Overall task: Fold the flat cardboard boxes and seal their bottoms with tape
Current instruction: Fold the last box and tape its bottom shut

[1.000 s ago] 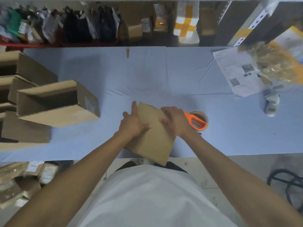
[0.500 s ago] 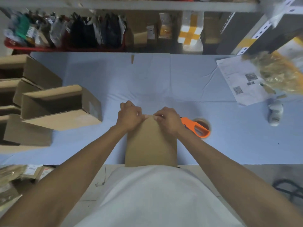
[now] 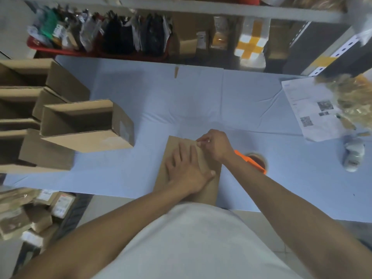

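A flat cardboard box lies on the near edge of the blue-covered table, its near end hanging over the edge toward the person's white shirt. The left hand rests flat on top of it, fingers straight and spread, pressing the cardboard down. The right hand is at the box's far right corner with fingers curled, pinching the cardboard edge there — what exactly lies between the fingertips is too blurred to tell. Just right of the box, partly hidden by the right forearm, sits a tape dispenser with an orange handle. To the left stand several folded boxes lying on their sides, open ends facing left. Far right lie a printed sheet and a small white device — beyond the table, shelves hold packets and cartons
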Available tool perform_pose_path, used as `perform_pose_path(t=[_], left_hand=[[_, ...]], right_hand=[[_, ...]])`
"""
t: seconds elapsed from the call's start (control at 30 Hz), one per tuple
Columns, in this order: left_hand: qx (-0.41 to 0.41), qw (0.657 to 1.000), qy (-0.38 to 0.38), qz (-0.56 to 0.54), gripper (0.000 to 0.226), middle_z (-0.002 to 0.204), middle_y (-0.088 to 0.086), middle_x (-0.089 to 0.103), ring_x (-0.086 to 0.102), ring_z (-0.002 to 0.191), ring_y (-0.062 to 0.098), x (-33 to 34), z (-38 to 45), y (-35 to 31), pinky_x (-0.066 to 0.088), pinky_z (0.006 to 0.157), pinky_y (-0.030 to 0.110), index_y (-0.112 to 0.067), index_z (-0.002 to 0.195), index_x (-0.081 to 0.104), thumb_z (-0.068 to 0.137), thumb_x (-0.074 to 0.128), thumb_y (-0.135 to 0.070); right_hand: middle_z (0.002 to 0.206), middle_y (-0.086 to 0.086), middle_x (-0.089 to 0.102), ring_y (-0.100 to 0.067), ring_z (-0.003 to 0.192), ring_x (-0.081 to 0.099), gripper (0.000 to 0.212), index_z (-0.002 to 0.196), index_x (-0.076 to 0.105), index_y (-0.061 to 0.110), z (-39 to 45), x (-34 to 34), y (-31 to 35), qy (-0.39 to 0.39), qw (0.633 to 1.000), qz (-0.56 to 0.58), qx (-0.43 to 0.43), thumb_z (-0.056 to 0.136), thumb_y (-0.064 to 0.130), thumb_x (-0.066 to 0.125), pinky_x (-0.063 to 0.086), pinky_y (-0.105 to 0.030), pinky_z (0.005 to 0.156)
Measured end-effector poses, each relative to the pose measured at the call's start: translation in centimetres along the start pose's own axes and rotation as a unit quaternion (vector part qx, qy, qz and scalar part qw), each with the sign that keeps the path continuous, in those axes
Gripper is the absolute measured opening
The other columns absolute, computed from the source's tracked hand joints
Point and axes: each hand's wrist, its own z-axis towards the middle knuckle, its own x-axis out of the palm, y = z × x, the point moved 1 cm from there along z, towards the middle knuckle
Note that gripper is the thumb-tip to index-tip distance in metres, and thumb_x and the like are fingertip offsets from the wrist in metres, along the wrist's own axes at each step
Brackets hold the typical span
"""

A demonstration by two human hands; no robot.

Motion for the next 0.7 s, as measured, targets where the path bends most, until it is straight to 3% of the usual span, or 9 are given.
perform_pose_path(t=[0.1,0.23,0.3,0.37,0.43,0.53,0.6,0.63,0.7], left_hand=[[0.040,0.999,-0.019,0.018,0.116,0.155,0.005,-0.036,-0.032,0.143,0.028,0.5,0.4,0.5,-0.015,0.116,0.052,-0.026,0.151,-0.024,0.074,0.041,-0.083],[0.232,0.965,-0.014,0.120,0.114,0.160,0.003,-0.025,-0.029,0.144,0.025,-1.1,2.5,2.8,-0.018,0.112,0.049,-0.035,0.152,-0.014,0.071,0.053,-0.077],[0.309,0.937,-0.002,0.164,0.116,0.160,-0.003,-0.023,-0.024,0.146,0.023,-2.3,4.0,3.5,-0.017,0.113,0.047,-0.038,0.152,-0.011,0.066,0.057,-0.075],[0.363,0.912,0.014,0.189,0.120,0.158,-0.009,-0.026,-0.027,0.144,0.019,-3.0,5.2,3.6,-0.015,0.113,0.047,-0.043,0.150,-0.013,0.061,0.063,-0.071],[0.403,0.888,0.029,0.219,0.125,0.159,-0.011,-0.023,-0.025,0.146,0.021,-3.6,6.2,3.4,-0.012,0.114,0.050,-0.045,0.149,-0.012,0.058,0.070,-0.066],[0.433,0.869,0.044,0.236,0.126,0.160,-0.014,-0.020,-0.021,0.147,0.022,-4.7,6.7,3.7,-0.008,0.115,0.051,-0.047,0.149,-0.006,0.056,0.078,-0.055],[0.439,0.866,0.060,0.231,0.116,0.161,-0.016,-0.016,-0.018,0.148,0.020,-5.1,6.5,4.1,-0.007,0.116,0.051,-0.048,0.149,0.003,0.059,0.077,-0.045],[0.436,0.874,0.068,0.204,0.104,0.161,-0.016,-0.010,-0.014,0.148,0.018,-5.3,6.3,4.0,-0.007,0.116,0.050,-0.050,0.147,0.013,0.063,0.074,-0.042],[0.424,0.900,0.060,0.080,0.070,0.160,-0.010,0.018,0.007,0.147,0.016,-5.7,5.6,3.4,0.002,0.118,0.045,-0.045,0.136,0.043,0.070,0.066,-0.041]], right_hand=[[0.092,-0.001,0.071,-0.015,0.090,0.061,0.016,0.094,0.079,0.017,-1.2,0.0,0.1,-0.020,1.000,-0.006,-0.004,0.088,0.017,0.065,0.030,-0.013,0.061],[0.096,-0.010,0.069,-0.022,0.091,0.060,0.020,0.095,0.078,0.018,-4.0,-1.7,-2.9,-0.051,0.997,-0.031,0.043,0.091,0.020,0.058,0.038,-0.020,0.072],[0.104,-0.013,0.061,-0.032,0.099,0.057,0.028,0.112,0.070,0.021,-6.3,-2.3,-5.4,-0.076,0.980,-0.146,0.112,0.093,0.036,0.056,0.044,-0.034,0.079],[0.118,-0.012,0.053,-0.034,0.110,0.051,0.057,0.137,0.047,0.026,-8.8,-2.2,-7.0,-0.044,0.956,-0.231,0.174,0.087,0.048,0.063,0.046,-0.040,0.086],[0.124,-0.007,0.052,-0.032,0.113,0.051,0.073,0.145,0.031,0.033,-10.0,-1.7,-7.5,-0.007,0.956,-0.243,0.162,0.084,0.038,0.069,0.050,-0.042,0.084],[0.114,0.005,0.061,-0.023,0.092,0.055,0.067,0.131,0.043,0.041,-9.9,-2.1,-6.9,-0.056,0.981,-0.180,0.041,0.079,-0.001,0.049,0.052,-0.037,0.074],[0.117,0.006,0.061,-0.023,0.098,0.054,0.071,0.132,0.047,0.034,-9.9,-2.9,-6.7,-0.104,0.984,-0.140,0.016,0.074,-0.007,0.045,0.051,-0.038,0.078],[0.123,-0.001,0.059,-0.028,0.105,0.054,0.068,0.139,0.045,0.027,-9.9,-3.2,-6.8,-0.117,0.984,-0.129,0.033,0.079,-0.005,0.047,0.049,-0.040,0.081],[0.120,-0.013,0.058,-0.034,0.107,0.054,0.058,0.145,0.039,0.018,-10.1,-3.8,-7.4,-0.109,0.986,-0.099,0.072,0.089,0.008,0.051,0.046,-0.040,0.083]])
